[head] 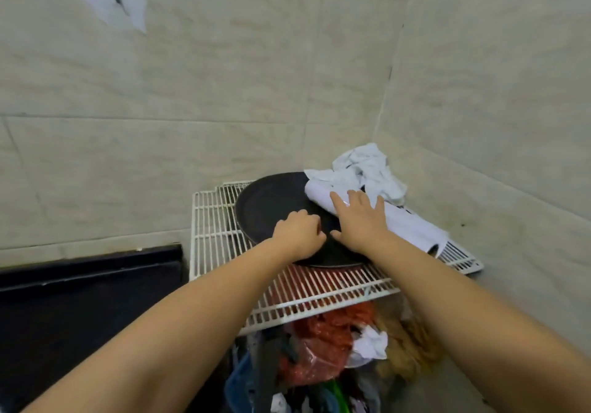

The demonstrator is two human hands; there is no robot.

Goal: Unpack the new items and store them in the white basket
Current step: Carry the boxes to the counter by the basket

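White-wrapped packaging (377, 211) lies across the right edge of a dark round pan (271, 201) on a white wire rack (211, 217); the right hand (361, 220) presses it, fingers spread; the left hand (299, 233) curls on the pan rim; unpacking appears barely begun; no white basket is clearly identifiable.

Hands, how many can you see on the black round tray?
2. The left hand is curled on the black round tray's near edge; the right hand lies flat, fingers reaching onto the white wrapping.

both arms outstretched fwd, left hand (299, 235) curled, right hand (361, 220) flat, fingers spread
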